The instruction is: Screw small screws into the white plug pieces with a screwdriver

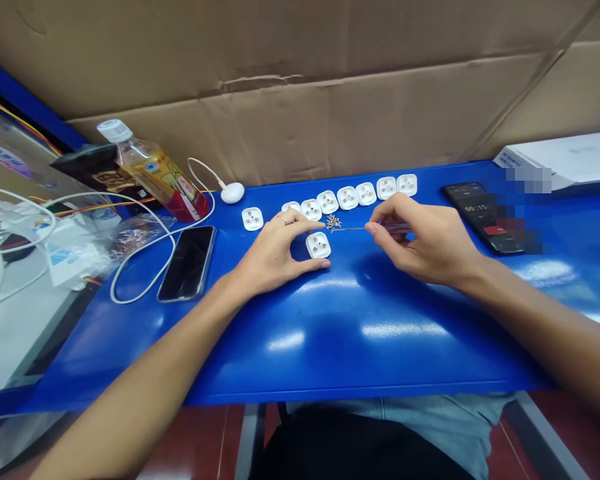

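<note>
A white square plastic housing [319, 245] with small metal fittings inside lies flat on the blue table. My left hand [280, 250], with a ring on one finger, has thumb and index finger at opposite edges of this housing, closed about it. A thin-shafted screwdriver [353, 229] is pinched in my right hand [420, 237], its handle mostly hidden by my fingers. Its tip reaches a small heap of screws [334, 223] just beyond the housing. Behind stands a row of similar white housings [348, 197], one partly covered by my left fingers; another housing [253, 219] sits apart at left.
On the left are a phone [187, 263], a drink bottle [160, 173], a white cable [167, 233] and a round white device [233, 193]. To the right lie another phone [480, 217] with a timer and a white box [570, 157]. Cardboard [300, 127] walls the back.
</note>
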`<state>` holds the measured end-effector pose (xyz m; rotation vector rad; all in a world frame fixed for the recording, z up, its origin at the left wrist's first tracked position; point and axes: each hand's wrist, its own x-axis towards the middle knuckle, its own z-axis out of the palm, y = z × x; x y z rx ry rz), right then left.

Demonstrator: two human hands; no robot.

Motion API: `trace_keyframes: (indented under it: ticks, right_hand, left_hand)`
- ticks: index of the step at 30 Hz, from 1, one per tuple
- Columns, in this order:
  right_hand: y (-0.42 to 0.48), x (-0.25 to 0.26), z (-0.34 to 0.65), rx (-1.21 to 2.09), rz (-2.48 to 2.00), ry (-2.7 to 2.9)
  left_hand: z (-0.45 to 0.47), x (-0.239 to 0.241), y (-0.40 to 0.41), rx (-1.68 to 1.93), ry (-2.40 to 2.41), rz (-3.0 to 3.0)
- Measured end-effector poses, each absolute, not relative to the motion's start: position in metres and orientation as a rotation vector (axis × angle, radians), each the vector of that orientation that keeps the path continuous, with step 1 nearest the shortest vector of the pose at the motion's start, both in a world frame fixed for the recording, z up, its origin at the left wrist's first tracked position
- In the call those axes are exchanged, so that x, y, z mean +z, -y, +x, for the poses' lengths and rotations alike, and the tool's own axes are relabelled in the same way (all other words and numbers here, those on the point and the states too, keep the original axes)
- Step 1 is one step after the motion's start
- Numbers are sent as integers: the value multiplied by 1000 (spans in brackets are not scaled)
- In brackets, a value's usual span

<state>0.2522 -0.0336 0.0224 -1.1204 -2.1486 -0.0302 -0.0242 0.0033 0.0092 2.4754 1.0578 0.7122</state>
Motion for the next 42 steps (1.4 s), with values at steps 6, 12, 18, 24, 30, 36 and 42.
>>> trace_keyframes:
  ticks: [6,12,18,24,30,36,42]
  right_hand:
    - [43,26,247,-131,-975,2078]
    - [49,28,242,-210,-965,2076]
    - [49,28,241,-234,-926,2091]
    - [49,28,242,-239,-910,2094]
    - [50,28,243,-214,-917,2106]
    - [51,32,243,-75,-987,2147]
    - [54,32,247,-21,-1018,2172]
  left_hand:
    - [-21,8,-4,938,-974,2331]
    - [-20,8,-2,978,-945,2313]
    - [-19,9,-2,1063,-901,2235]
    - [-18,11,-2,1077,-881,2201]
    - [-22,11,-5,1143,-846,2430]
    - [-28,9,-7,1079,-808,2841]
    - [-27,8,-7,1054,-870,2735]
